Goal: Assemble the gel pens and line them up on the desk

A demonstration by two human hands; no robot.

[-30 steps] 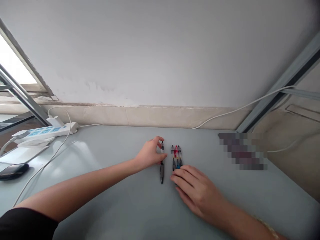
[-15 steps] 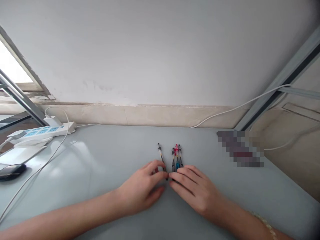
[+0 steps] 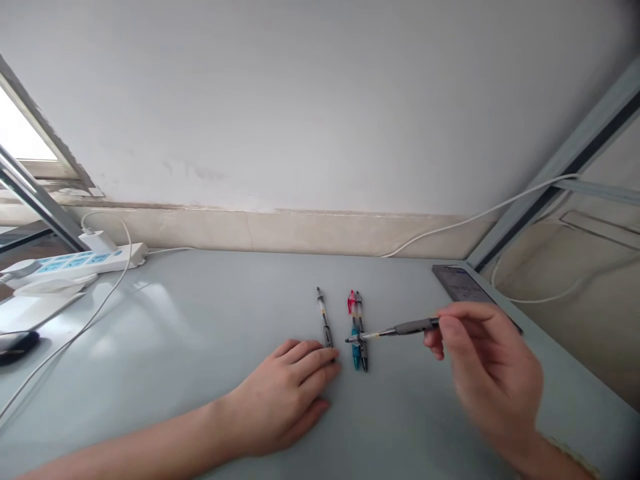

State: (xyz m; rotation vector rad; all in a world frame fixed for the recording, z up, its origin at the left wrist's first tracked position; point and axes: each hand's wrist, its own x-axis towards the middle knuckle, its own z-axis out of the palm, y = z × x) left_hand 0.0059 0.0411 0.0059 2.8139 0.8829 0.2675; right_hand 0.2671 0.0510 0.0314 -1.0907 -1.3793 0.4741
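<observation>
My right hand [image 3: 487, 367] is lifted above the grey table [image 3: 210, 333] and pinches a grey pen [image 3: 395, 330] by its grip end, the pen lying level and pointing left. Under its tip lie two pens side by side, a red-topped one with a teal grip [image 3: 354, 330] and a dark one [image 3: 361, 333]. A separate black pen [image 3: 324, 317] lies to their left. My left hand [image 3: 290, 393] rests flat on the table, fingers stretched out, fingertips touching the near end of that black pen.
A dark phone [image 3: 463, 283] lies at the table's far right edge. A white power strip [image 3: 75, 261] with cables sits at the far left, a black mouse [image 3: 13, 343] nearer. A white cable [image 3: 480, 217] runs along the back wall.
My right hand has picked one pen out of the group of three and lifted it to the right. My left hand drew back toward me, leaving the black pen, and now lies flat.
</observation>
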